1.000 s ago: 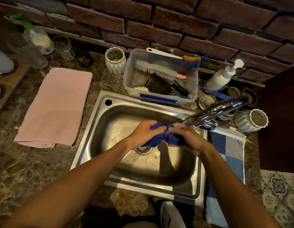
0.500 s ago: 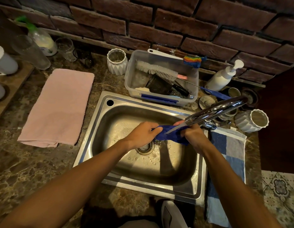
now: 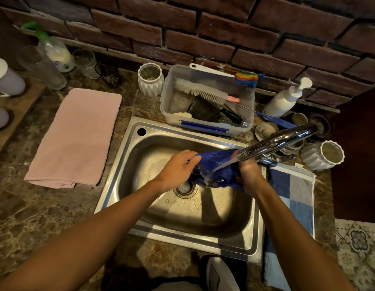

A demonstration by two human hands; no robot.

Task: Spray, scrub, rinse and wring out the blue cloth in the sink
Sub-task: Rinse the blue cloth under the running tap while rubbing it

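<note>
The blue cloth (image 3: 217,168) is stretched between both hands over the steel sink (image 3: 161,227), right above the drain (image 3: 186,188). My left hand (image 3: 178,170) pinches its left edge. My right hand (image 3: 248,175) grips its right side, partly hidden behind the chrome faucet spout (image 3: 275,142). A stream of water runs from the spout onto the middle of the cloth. A spray bottle (image 3: 54,49) with a green trigger stands far back left on the counter.
A pink towel (image 3: 77,137) lies left of the sink, a blue checked towel (image 3: 293,198) to its right. Behind the sink sit a clear tub (image 3: 205,127) of brushes, a white soap pump (image 3: 285,99), and white ribbed cups (image 3: 149,81) (image 3: 323,155). Glasses stand back left.
The cloth was bunched between my hands a second ago; now my hands have drawn apart and spread it wider under the running water.
</note>
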